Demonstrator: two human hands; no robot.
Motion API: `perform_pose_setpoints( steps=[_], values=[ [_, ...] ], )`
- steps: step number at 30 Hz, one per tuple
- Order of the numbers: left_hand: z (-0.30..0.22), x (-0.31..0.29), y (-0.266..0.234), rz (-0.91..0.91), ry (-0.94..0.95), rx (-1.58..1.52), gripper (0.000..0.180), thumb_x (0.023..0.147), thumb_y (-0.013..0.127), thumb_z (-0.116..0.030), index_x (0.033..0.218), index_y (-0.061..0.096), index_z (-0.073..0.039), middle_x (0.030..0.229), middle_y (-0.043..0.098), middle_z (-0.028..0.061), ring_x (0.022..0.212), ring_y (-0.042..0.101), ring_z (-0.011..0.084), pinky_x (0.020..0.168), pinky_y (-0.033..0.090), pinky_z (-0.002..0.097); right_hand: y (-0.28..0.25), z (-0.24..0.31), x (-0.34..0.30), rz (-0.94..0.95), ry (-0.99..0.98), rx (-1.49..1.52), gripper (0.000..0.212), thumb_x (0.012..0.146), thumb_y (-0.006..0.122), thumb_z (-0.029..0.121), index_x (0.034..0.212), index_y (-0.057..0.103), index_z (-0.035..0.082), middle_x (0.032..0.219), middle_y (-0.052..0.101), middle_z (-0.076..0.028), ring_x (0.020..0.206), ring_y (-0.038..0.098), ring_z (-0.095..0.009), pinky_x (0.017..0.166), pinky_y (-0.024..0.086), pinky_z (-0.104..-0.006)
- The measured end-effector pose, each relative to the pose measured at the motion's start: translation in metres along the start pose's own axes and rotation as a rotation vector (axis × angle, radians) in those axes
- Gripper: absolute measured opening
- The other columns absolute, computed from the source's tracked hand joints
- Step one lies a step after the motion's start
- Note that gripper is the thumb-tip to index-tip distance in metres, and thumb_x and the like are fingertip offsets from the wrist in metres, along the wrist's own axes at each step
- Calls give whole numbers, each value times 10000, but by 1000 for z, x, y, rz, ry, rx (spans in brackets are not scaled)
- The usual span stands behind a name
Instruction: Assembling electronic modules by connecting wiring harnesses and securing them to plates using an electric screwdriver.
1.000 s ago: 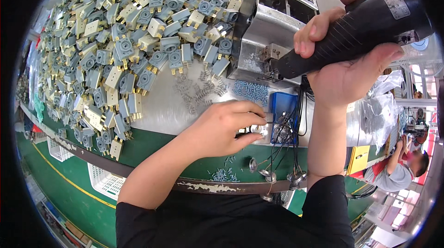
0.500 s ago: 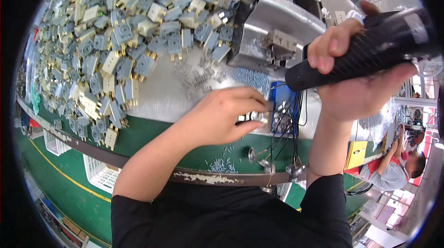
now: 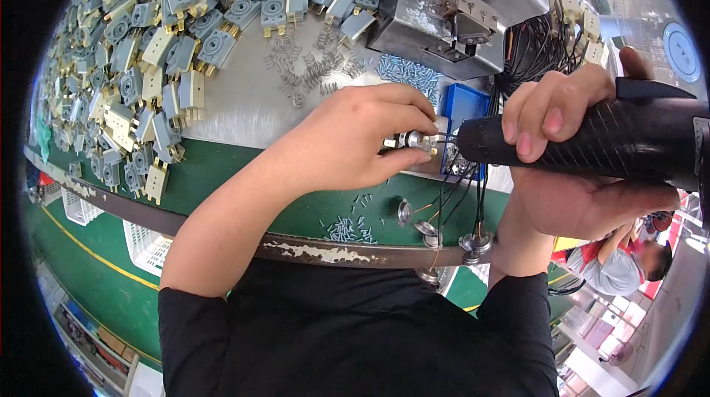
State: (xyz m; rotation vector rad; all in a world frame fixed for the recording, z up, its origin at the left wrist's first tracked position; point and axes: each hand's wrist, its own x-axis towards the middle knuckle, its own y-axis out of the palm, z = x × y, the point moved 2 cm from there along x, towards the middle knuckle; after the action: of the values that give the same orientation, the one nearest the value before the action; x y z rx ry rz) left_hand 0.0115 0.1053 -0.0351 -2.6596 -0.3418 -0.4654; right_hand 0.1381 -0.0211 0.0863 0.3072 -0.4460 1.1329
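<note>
Compared with one second before, the black power driver [image 3: 621, 138] is moved from the metal fixture [image 3: 433, 8] toward the person, and its nose is now just beside the left hand [image 3: 362, 134]. For the work, I judge that this brings tool and part together, ready for fastening. The left hand is narrow, pinching a small white-and-metal part [image 3: 414, 140] between thumb and fingers, near the blue tray [image 3: 466, 105]. The right hand [image 3: 566, 201] is wrapped around the driver body. A thin bit seems to point at the part, but I cannot tell surely whether it touches.

About the room: between the pile of grey housings [image 3: 185, 49] and the left forearm, a smooth metal stretch of the surface [image 3: 237, 108] gives space for moving. On the right it is tighter, because black wires [image 3: 484, 182] run down by the tray, and their metal discs [image 3: 475, 243] hang at the front edge [image 3: 318, 251]. Loose screws [image 3: 347, 230] lie near this edge, so a low forearm could sweep them off.
</note>
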Motion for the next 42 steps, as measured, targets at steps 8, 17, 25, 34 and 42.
perform_pose_setpoints(
  steps=[8,17,25,34,42],
  values=[
    [-2,-1,-1,2,22,-13,310,790,844,-73,1079,751,-12,1137,733,144,1007,726,335,876,590,403,-2,-14,1,25,-69,170,1154,873,357,932,1576,292,21,875,530,-72,635,553,-161,598,472,-353],
    [-1,-2,-1,-6,2,8,240,844,795,-165,1051,762,-47,1135,732,87,993,722,307,869,583,405,-1,-21,-1,-16,-66,176,1158,860,371,940,1561,306,20,866,533,-68,625,555,-158,593,475,-337],
    [-1,0,0,-9,9,3,272,818,826,-134,1060,758,-31,1123,733,115,985,724,321,858,588,402,2,-21,-7,-43,-56,221,1047,836,437,938,1411,422,64,838,533,-50,614,567,-158,565,489,-330],
    [-2,-2,0,-14,16,1,304,787,847,-83,1066,751,-6,1114,736,148,985,728,335,846,593,401,2,-26,-12,80,-123,219,1005,837,460,924,1370,446,72,836,545,-57,610,568,-162,562,492,-337],
    [-3,0,-2,13,14,9,304,781,840,-70,1063,749,-2,1110,740,147,991,728,337,863,588,405,2,-26,-7,71,-116,207,1081,831,473,930,1484,403,71,816,551,-54,570,555,-171,544,481,-346]
  ],
)
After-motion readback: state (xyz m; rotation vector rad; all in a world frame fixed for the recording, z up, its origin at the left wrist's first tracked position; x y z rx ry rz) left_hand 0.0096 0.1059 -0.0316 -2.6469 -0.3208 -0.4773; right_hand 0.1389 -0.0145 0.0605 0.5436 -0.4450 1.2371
